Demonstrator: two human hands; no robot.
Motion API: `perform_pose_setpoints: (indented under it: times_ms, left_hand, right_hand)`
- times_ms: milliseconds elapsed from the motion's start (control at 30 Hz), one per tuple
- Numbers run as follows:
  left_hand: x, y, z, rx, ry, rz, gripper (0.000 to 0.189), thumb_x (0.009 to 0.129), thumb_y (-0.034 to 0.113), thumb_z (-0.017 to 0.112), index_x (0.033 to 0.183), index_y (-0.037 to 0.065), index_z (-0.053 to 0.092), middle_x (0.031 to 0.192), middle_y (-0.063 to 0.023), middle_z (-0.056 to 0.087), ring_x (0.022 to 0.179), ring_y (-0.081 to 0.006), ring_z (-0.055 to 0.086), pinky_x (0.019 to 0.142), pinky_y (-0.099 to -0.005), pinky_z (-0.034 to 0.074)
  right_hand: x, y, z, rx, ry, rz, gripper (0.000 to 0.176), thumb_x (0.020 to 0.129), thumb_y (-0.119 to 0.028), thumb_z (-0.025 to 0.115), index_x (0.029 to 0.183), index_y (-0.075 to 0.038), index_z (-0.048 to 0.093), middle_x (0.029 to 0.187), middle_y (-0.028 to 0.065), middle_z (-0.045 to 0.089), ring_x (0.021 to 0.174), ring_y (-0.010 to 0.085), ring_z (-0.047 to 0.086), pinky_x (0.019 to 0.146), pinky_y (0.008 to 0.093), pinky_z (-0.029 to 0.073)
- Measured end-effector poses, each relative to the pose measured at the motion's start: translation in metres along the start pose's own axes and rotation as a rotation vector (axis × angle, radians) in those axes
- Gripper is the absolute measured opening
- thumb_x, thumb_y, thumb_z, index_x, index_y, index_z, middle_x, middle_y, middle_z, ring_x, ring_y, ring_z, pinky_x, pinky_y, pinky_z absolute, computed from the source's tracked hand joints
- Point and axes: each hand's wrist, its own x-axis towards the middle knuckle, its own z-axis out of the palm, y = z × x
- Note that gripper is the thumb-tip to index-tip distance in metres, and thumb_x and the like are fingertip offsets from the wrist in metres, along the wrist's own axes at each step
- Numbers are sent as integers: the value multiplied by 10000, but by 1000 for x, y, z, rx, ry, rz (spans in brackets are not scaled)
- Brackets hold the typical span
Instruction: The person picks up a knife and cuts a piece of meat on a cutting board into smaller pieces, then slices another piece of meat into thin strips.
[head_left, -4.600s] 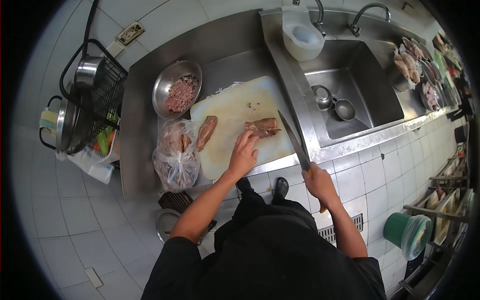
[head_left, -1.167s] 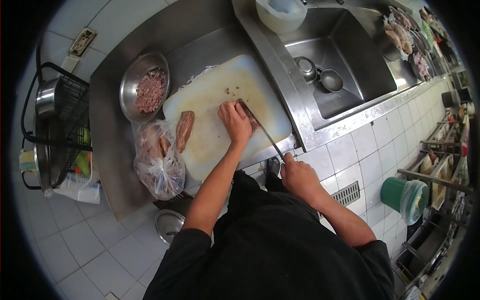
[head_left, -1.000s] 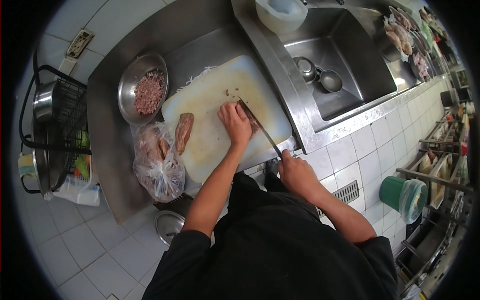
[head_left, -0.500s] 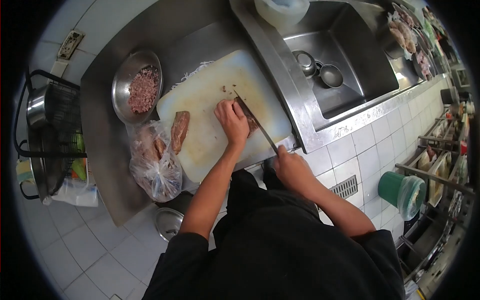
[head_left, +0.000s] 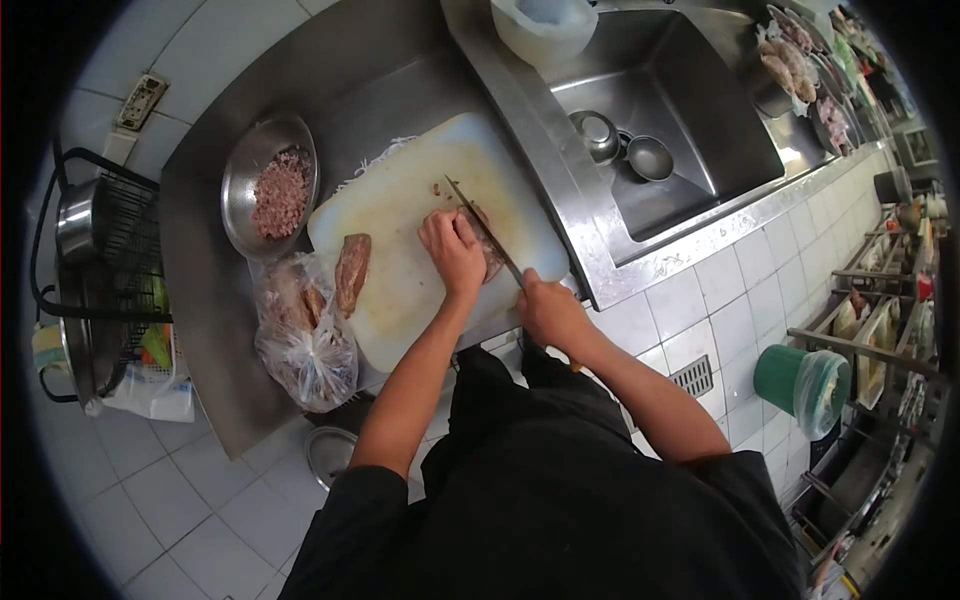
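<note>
My right hand (head_left: 550, 308) is wrapped round the handle of a long knife (head_left: 497, 246), whose blade points up and left over the cutting board (head_left: 400, 270). Under and beside the blade is a dark piece of meat (head_left: 492, 262). My left hand (head_left: 453, 248) is on that meat with its fingers curled, left of the blade. Small dark bits lie near the knife tip. Another long piece of meat (head_left: 352, 272) rests at the board's left edge. Beyond it a metal bowl (head_left: 240, 190) holds chopped pink meat (head_left: 283, 195).
A clear plastic bag of meat (head_left: 305, 350) sits left of the board. To the right is a steel sink (head_left: 700, 130) with metal bowls (head_left: 650, 157) in it. A white container (head_left: 545, 40) stands at the top. A green bucket (head_left: 780, 377) is on the right.
My right hand and the knife have moved left and a little up, bringing the handle nearer the board. The whole view has shifted slightly.
</note>
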Motion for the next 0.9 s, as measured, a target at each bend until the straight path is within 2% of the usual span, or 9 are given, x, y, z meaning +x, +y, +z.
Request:
perform_pose_setpoints:
  times_ms: [67,233,333,467,567,667,767,900]
  left_hand:
    - [-3,-4,-3,11,-9,9,78,962,70,574,1011,12,556,1062,-176,582,1059,-387,531,961,-506,393]
    - [-2,-5,-1,12,-24,-14,84,963,72,566,1016,9,552,1051,-181,577,1047,-395,530,966,-519,385]
    - [-1,-2,0,-3,32,9,83,962,67,567,1019,10,550,1055,-182,576,1046,-396,529,961,-519,386]
    - [-2,-5,0,-25,32,40,95,968,69,574,1038,11,543,1096,-185,565,1079,-394,499,975,-508,377]
    - [-2,-2,0,-28,18,-38,92,959,59,582,1031,13,545,1109,-186,568,1083,-396,498,974,-503,380]
    - [-2,-4,-1,-35,16,-22,89,955,59,580,1025,14,546,1110,-188,569,1079,-400,498,969,-501,382]
    - [-2,-3,-1,-30,26,-13,85,946,51,578,1014,15,543,1092,-188,570,1068,-403,498,962,-503,382]
    - [-2,-5,0,-20,20,-7,83,936,43,577,1004,15,537,1077,-186,568,1065,-402,495,958,-506,382]
  right_hand:
    - [20,-2,8,19,18,1,202,949,-169,498,1043,10,503,805,316,667,842,515,665,798,598,517]
    - [-11,3,7,33,5,50,196,966,-181,485,1018,8,488,789,329,660,807,522,659,786,599,520]
    - [-17,5,2,32,41,24,201,973,-191,490,1010,7,484,783,332,656,795,525,656,777,605,517]
    - [-18,-17,-18,4,94,36,204,971,-194,505,1002,6,480,760,322,654,764,527,653,759,611,517]
    - [-10,-22,-16,-20,139,-39,200,972,-190,501,997,8,483,747,317,656,739,522,653,749,605,523]
    - [-1,-31,-13,-45,123,-38,251,971,-180,490,1112,24,523,749,313,664,744,514,664,749,597,531]
    - [5,-37,-8,10,165,-54,228,981,-197,533,1008,27,495,719,332,637,731,536,641,759,622,502]
    - [9,-41,-5,-19,130,-13,210,972,-178,518,1004,28,494,730,336,646,739,537,650,764,617,513]
